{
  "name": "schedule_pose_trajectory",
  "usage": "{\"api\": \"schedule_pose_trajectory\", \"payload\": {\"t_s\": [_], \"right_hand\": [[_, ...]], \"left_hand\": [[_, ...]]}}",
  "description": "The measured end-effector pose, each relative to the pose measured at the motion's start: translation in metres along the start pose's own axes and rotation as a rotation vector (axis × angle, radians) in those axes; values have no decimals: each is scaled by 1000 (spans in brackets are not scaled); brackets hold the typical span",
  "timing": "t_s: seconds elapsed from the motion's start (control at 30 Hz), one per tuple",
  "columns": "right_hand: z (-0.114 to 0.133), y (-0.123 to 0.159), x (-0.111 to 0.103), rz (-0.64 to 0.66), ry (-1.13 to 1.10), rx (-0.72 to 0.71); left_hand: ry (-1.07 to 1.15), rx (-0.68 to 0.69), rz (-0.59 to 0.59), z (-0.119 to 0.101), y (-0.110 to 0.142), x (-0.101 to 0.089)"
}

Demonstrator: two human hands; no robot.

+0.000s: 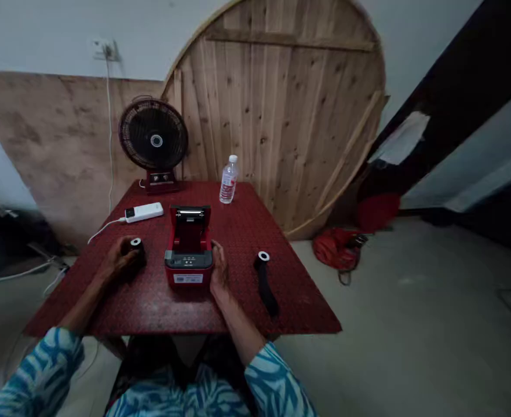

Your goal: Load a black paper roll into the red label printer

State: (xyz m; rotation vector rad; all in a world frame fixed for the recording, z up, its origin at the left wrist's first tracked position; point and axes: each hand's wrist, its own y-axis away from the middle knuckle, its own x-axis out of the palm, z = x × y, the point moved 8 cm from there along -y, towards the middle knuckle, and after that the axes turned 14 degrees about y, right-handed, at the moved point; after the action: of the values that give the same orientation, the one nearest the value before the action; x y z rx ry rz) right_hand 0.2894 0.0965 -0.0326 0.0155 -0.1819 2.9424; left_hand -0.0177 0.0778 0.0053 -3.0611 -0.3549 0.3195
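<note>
A small red printer point(189, 255) with its lid raised sits in the middle of the red table point(160, 313). My right hand point(219, 267) rests against the printer's right side, fingers curled along it. My left hand point(123, 259) is closed round a black roll with a white core point(136, 245) standing on the table to the printer's left. A second black roll point(265, 279) lies to the right of the printer, a strip unwound toward the table's front edge, untouched.
At the table's back stand a black desk fan point(153, 141), a water bottle point(228, 179) and a white power strip point(143, 212) with its cable. A round wooden board point(290, 110) leans on the wall. A red bag point(337, 247) lies on the floor.
</note>
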Motion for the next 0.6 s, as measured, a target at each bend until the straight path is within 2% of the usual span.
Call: {"api": "schedule_pose_trajectory", "payload": {"t_s": [0.1,0.17,0.27,0.33,0.43,0.53,0.6], "right_hand": [[15,6,-5,-34,76,-34],[36,6,-20,-56,200,-137],[78,3,-62,-100,493,-397],[94,-4,-96,-167,736,-481],[86,-21,-133,-148,1046,-353],[66,-32,-143,-7,1087,-200],[64,-33,-142,37,1048,-163]], "left_hand": [[20,86,6,-5,1,2],[20,108,0,-10,5,1],[-6,104,-74,-20,17,-8],[-24,142,-184,-34,27,-17],[-4,237,-300,-57,43,-24],[-5,301,-258,-78,55,-14],[-54,326,-188,-91,62,-1]]}}
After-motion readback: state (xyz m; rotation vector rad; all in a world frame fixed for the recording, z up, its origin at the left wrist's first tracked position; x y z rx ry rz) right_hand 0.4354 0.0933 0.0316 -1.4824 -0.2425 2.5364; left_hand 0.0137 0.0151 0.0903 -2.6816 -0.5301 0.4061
